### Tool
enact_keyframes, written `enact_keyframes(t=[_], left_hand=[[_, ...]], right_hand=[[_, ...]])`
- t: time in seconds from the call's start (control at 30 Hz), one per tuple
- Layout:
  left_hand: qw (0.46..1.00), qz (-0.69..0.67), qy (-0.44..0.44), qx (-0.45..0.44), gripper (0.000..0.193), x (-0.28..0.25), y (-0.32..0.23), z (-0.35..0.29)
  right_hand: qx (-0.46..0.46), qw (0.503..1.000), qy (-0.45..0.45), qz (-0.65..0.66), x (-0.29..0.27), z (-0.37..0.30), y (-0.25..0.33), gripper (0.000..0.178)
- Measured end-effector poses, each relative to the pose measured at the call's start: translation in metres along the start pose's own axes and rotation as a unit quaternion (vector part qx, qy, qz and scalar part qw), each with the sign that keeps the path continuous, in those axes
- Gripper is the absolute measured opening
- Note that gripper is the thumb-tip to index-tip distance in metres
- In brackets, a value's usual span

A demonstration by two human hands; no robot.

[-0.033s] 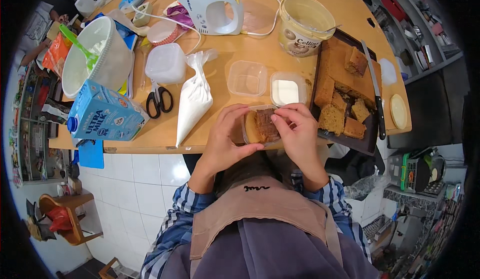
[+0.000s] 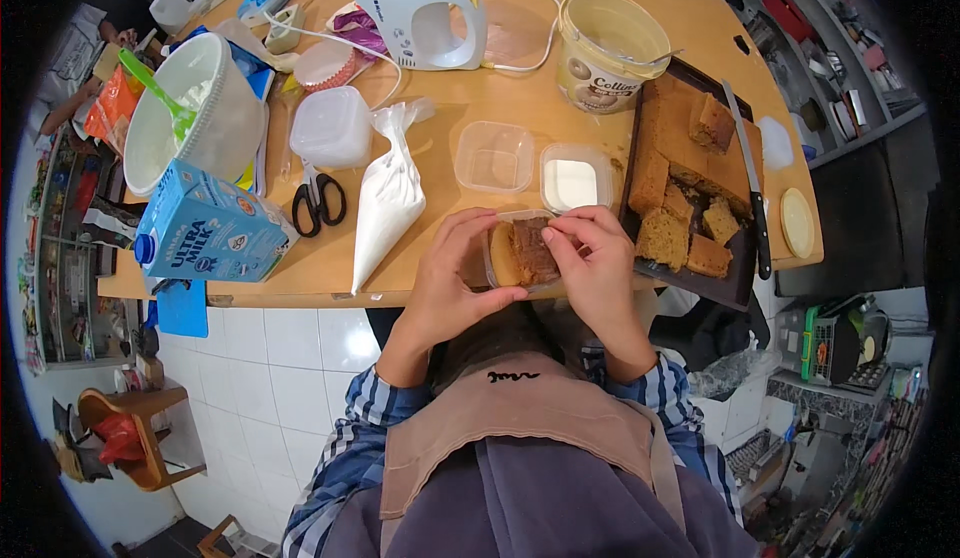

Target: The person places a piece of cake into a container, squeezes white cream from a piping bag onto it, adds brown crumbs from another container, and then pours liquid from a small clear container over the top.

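At the table's near edge, a small clear plastic container (image 2: pixel 492 270) holds sponge cake (image 2: pixel 528 248), pale brown on the left and darker on the right. My left hand (image 2: pixel 452 276) grips the container's left side, thumb at the near rim and fingers at the far one. With thumb and forefinger closed, my right hand (image 2: pixel 594 263) pinches the dark cake's right edge inside. Just beyond stand an empty clear container (image 2: pixel 495 156) and another with white cream (image 2: pixel 574 184). A filled piping bag (image 2: pixel 388 203) lies to the left of my left hand.
On the right, a dark tray (image 2: pixel 640 148) carries a cut sponge cake (image 2: pixel 690 128), with a knife (image 2: pixel 745 148) along its edge. A tub (image 2: pixel 610 53) and hand mixer (image 2: pixel 425 18) stand behind. Leftward are scissors (image 2: pixel 318 208), a milk carton (image 2: pixel 215 223) and a white bowl (image 2: pixel 235 108).
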State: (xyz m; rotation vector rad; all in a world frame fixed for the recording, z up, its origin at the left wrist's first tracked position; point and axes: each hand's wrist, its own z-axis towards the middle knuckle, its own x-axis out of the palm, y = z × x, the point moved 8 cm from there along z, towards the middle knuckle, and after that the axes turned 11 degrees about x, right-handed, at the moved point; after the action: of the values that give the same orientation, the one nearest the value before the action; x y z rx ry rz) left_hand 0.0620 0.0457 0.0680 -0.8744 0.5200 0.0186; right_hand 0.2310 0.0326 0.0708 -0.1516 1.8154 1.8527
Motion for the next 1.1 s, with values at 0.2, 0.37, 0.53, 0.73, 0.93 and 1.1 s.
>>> enact_keyframes(t=[0.2, 0.37, 0.53, 0.73, 0.93, 1.1], left_hand=[[1.000, 0.007, -0.001, 0.012, 0.073, 0.000, -0.002, 0.001], [1.000, -0.003, 0.002, -0.007, 0.073, 0.000, 0.000, 0.000], [0.999, -0.024, 0.000, -0.023, 0.074, 0.002, 0.006, -0.002], [1.000, -0.011, 0.004, -0.011, 0.072, 0.001, 0.004, -0.001], [0.997, 0.064, 0.035, 0.010, 0.074, 0.001, 0.000, -0.004], [0.993, 0.111, 0.035, 0.020, 0.078, -0.003, -0.010, -0.002]], right_hand=[[-0.023, 0.998, -0.050, -0.043, 0.002, -0.001, 0.001, 0.008], [0.019, 0.997, -0.069, 0.007, 0.000, 0.000, -0.005, 0.007], [0.082, 0.993, -0.060, 0.065, 0.000, 0.003, -0.022, 0.011], [0.074, 0.993, -0.057, 0.070, 0.000, 0.004, -0.028, 0.011], [0.051, 0.995, -0.078, 0.030, -0.004, 0.003, -0.018, 0.012], [0.048, 0.995, -0.040, 0.072, -0.001, 0.004, -0.028, 0.010]])
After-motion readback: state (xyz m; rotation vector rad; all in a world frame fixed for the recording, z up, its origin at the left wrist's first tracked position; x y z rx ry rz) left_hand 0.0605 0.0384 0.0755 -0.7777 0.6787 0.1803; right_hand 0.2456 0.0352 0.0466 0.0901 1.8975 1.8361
